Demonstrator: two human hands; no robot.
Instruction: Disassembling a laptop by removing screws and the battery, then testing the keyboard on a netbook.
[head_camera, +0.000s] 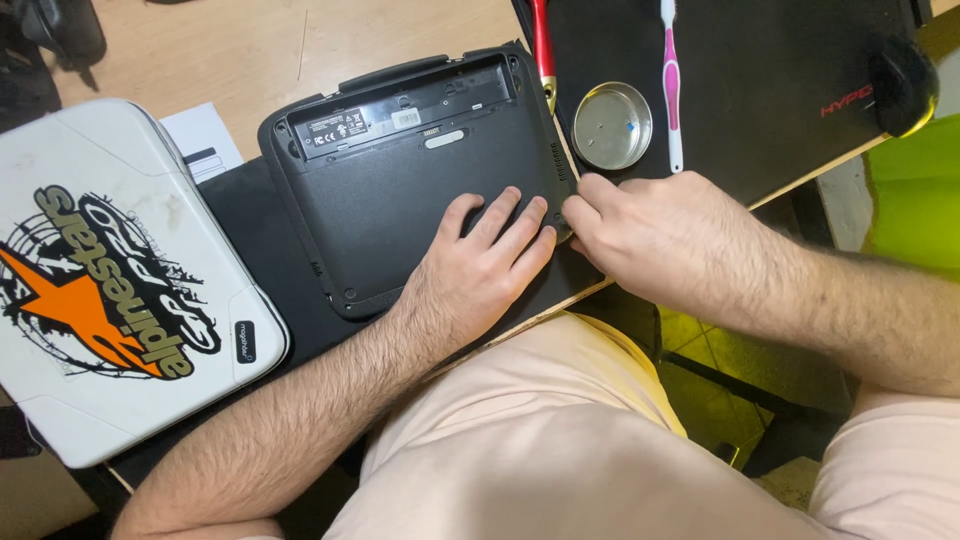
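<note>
Both hands grip laptop at desk edge.

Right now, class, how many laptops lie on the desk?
2: a black laptop lies underside up beneath both hands, and a white laptop with an orange and black sticker lies closed at the left. Others could be out of frame.

Wooden desk, green tiled floor

A matt black plastic laptop underside is seen. Beside the laptop, a shiny metal dish, a glossy white plastic case and smooth pale wood are shown.
</note>
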